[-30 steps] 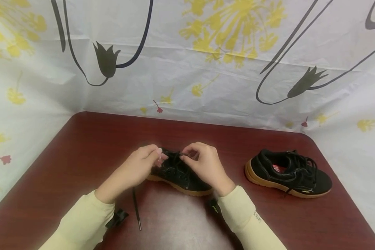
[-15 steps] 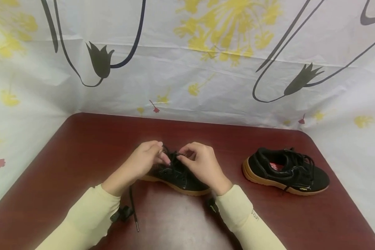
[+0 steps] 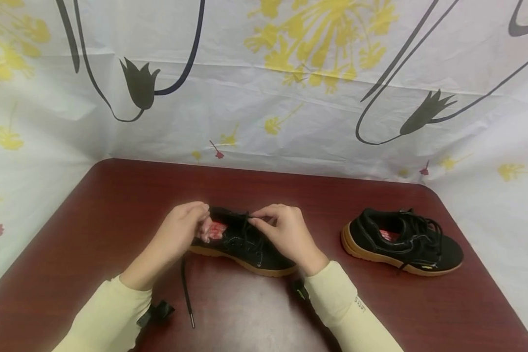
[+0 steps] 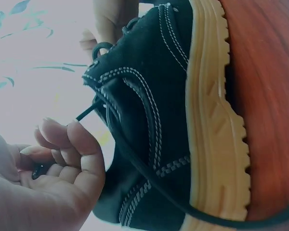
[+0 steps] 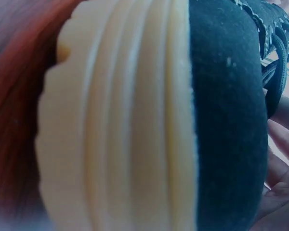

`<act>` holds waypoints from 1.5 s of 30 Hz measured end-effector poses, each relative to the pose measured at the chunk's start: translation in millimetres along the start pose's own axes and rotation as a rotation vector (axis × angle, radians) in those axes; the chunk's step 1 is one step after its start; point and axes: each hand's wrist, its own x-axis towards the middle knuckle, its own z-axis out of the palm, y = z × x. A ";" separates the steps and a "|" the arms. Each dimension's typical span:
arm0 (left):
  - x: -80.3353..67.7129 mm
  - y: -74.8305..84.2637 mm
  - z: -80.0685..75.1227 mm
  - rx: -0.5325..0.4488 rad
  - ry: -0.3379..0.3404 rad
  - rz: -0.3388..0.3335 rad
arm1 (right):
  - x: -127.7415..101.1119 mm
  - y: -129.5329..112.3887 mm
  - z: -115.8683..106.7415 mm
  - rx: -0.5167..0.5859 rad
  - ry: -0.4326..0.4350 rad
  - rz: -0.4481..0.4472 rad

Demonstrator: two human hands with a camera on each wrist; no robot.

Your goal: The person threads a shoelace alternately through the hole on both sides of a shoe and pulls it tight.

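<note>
A black lace-up shoe [image 3: 242, 252] with a tan sole sits mid-table, toe to the right. My left hand [image 3: 176, 234] is beside its heel opening, where a red patterned insole [image 3: 215, 230] shows. In the left wrist view, the curled fingers of that hand hold a black shoelace [image 4: 89, 111] drawn taut from an upper eyelet. My right hand [image 3: 286, 232] pinches the lacing over the tongue between thumb and forefinger. Another loose lace end [image 3: 186, 293] trails down onto the table. The right wrist view is mostly filled by the shoe's toe [image 5: 226, 125].
A matching black shoe [image 3: 405, 242], laced, stands at the right of the red-brown table [image 3: 136, 195]. A floral-patterned white sheet [image 3: 246, 112] hangs behind the table and along its sides. Dark wrist straps [image 3: 156, 313] show near the sleeves.
My left hand has moved left from the lacing to the heel end, uncovering the shoe's opening and red insole. The right hand stays at the laces. The view has shifted slightly.
</note>
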 end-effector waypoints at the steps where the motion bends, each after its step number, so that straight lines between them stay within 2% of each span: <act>1: -1.8 -1.4 -2.0 -0.012 0.009 0.000 | 0.0 0.2 -0.2 -0.001 -0.005 -0.003; 6: -7.9 -8.3 -8.8 -0.103 0.013 0.008 | -0.3 0.0 -1.4 -0.012 -0.036 -0.009; 13: -12.7 -11.3 -14.2 -0.123 0.040 0.040 | 0.4 -2.6 -4.7 -0.027 -0.109 -0.018; 20: -20.7 -18.0 -22.7 -0.152 0.057 0.080 | 2.7 -4.8 -3.5 -0.025 -0.133 -0.036; 23: -26.1 -21.0 -28.2 -0.089 0.062 0.127 | 3.8 -5.7 -2.5 -0.033 -0.137 -0.046; 29: -35.7 -15.7 -37.4 0.158 -0.005 0.217 | 4.6 -7.1 -3.8 -0.037 -0.141 -0.038; 33: -41.6 -9.3 -46.0 0.284 -0.071 0.219 | 4.3 -7.7 -7.2 -0.028 -0.180 -0.030; 35: -43.6 -8.0 -47.6 0.288 -0.128 0.224 | 4.2 -8.4 -10.2 -0.018 -0.196 -0.040; 37: -44.2 -7.3 -45.9 0.285 -0.164 0.237 | 4.4 -10.3 -13.5 0.010 -0.192 -0.067; 39: -42.9 -6.5 -40.7 0.277 -0.168 0.261 | 5.3 -14.4 -16.3 0.049 -0.172 -0.121; 42: -40.0 -2.7 -30.3 0.279 -0.134 0.280 | 8.2 -23.9 -16.7 0.119 -0.168 -0.239; 45: -37.8 3.0 -21.5 0.252 -0.082 0.288 | 12.6 -33.6 -12.8 0.186 -0.243 -0.352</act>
